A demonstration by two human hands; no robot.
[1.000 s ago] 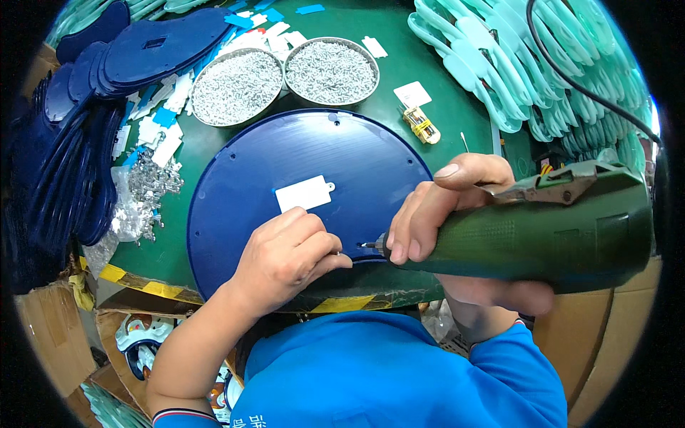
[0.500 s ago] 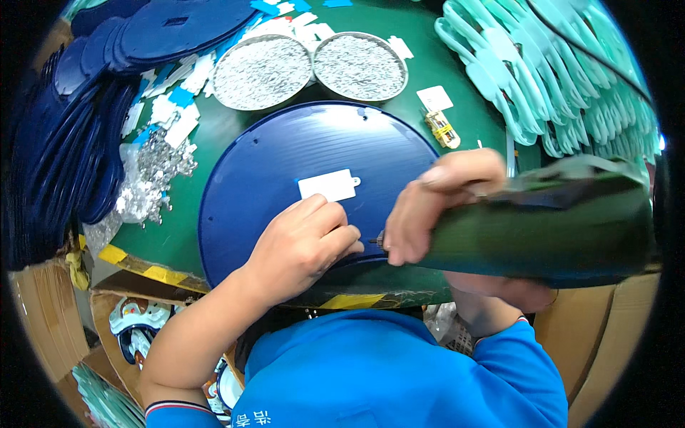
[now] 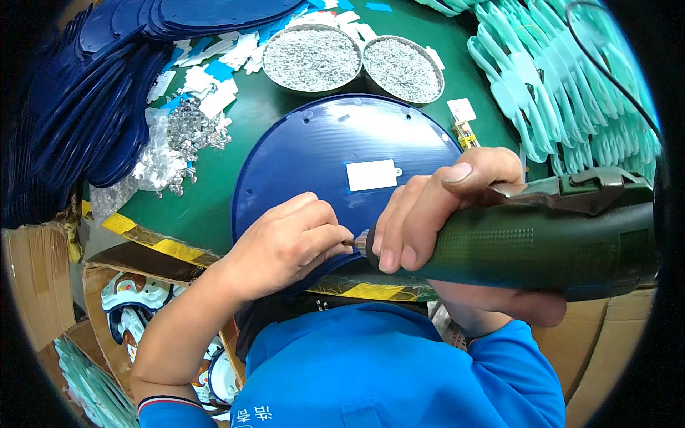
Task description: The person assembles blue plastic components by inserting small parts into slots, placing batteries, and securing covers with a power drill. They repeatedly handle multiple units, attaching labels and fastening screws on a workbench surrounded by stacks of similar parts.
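My right hand point(image 3: 446, 207) is wrapped round a dark green electric screwdriver point(image 3: 542, 239), which lies almost level with its bit pointing left. At the tip of that bit point(image 3: 349, 242), my left hand point(image 3: 296, 242) is closed in a pinch; what its fingertips hold, if anything, is hidden. Both hands are over the near edge of a round-edged dark blue plastic panel point(image 3: 285, 157). A white rectangular plate point(image 3: 372, 175) with a small tab lies on the panel, just beyond my hands.
Two round tins of small metal screws point(image 3: 312, 60) point(image 3: 404, 70) stand behind the panel. Stacked blue panels point(image 3: 71, 121) fill the left; loose metal pieces point(image 3: 193, 132) and white plates point(image 3: 214, 96) lie beside them. Mint-green plastic frames point(image 3: 564, 93) are piled at right, below a black cable point(image 3: 606, 64).
The screwdriver's bit has come to my left fingertips, and the right hand has moved slightly left. The view has shifted, so the panel and tins appear further right.
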